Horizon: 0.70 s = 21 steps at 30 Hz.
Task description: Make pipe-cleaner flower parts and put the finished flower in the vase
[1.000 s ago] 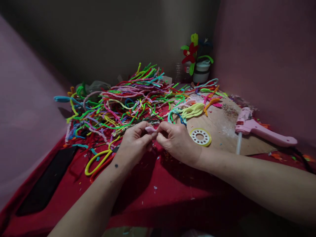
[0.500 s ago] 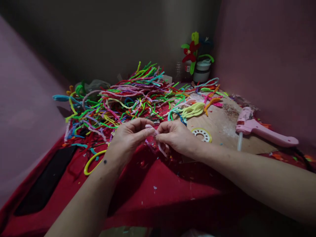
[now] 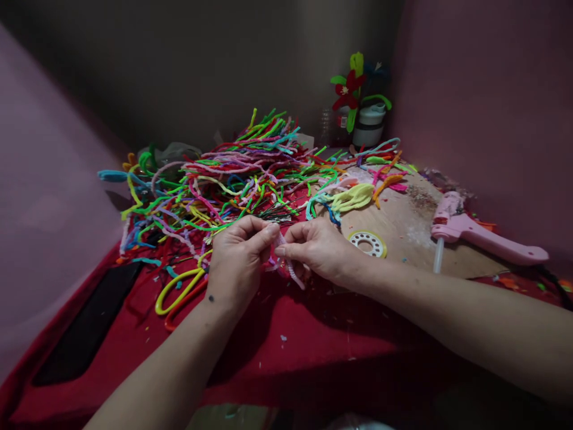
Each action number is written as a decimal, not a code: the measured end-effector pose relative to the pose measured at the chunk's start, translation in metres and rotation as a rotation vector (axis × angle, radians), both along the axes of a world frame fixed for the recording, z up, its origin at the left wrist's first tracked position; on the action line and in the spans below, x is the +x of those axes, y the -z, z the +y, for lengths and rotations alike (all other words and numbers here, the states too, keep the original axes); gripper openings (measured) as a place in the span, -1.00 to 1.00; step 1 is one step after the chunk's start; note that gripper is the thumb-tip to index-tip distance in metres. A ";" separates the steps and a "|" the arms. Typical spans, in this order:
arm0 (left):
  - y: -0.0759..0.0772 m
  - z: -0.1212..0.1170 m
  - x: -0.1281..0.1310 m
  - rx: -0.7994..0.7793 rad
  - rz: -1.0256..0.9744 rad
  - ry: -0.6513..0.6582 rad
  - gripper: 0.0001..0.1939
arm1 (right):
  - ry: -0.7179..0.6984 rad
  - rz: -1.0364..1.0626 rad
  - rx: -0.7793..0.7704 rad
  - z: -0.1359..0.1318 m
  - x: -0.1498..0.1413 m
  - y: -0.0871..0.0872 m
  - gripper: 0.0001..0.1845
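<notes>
Between my two hands is a pale pink pipe cleaner [image 3: 295,278], bent, with one end hanging below my right fingers. My left hand [image 3: 242,251] pinches its upper part between thumb and forefinger. My right hand [image 3: 320,249] is closed on the same pipe cleaner, fingertips almost touching the left ones. Fingers hide much of its shape. A large tangle of coloured pipe cleaners [image 3: 215,173] lies just beyond my hands. By my left wrist are yellow and red loop handles [image 3: 163,304], apparently scissors, partly covered by my arm.
A pink glue gun [image 3: 483,236] rests at the right on a wooden board [image 3: 412,257]. A white tape spool [image 3: 367,243] lies beside my right wrist. A black phone-like slab [image 3: 89,325] is at the left on the red cloth [image 3: 286,370]. A pipe-cleaner flower [image 3: 347,89] stands behind.
My left hand has turned and its wrist has shifted right, uncovering the red handle. The upper bend of the pipe cleaner is now more hidden by my fingers. The view has shifted slightly.
</notes>
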State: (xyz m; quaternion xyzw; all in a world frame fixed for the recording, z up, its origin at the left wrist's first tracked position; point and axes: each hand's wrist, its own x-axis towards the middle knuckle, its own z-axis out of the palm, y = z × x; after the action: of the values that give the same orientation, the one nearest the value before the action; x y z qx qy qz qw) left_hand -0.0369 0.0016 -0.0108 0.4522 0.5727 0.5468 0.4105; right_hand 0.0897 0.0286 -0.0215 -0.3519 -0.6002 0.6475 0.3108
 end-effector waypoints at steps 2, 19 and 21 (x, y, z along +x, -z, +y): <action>0.000 0.000 0.000 -0.013 -0.027 0.001 -0.83 | 0.000 -0.001 -0.017 0.000 0.000 -0.001 -0.67; -0.002 0.014 -0.023 0.010 -0.026 0.360 -0.65 | 0.191 0.325 -0.045 0.015 0.003 0.006 -0.75; -0.001 0.013 -0.021 -0.018 -0.059 0.403 -0.64 | 0.197 0.469 -0.120 0.020 0.007 -0.002 -0.79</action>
State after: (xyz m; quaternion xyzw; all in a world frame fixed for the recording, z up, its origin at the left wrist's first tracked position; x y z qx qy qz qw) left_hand -0.0583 0.0146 -0.0102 0.5377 0.4636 0.4613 0.5321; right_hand 0.0964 0.0481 -0.0193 -0.2668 -0.4351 0.7123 0.4818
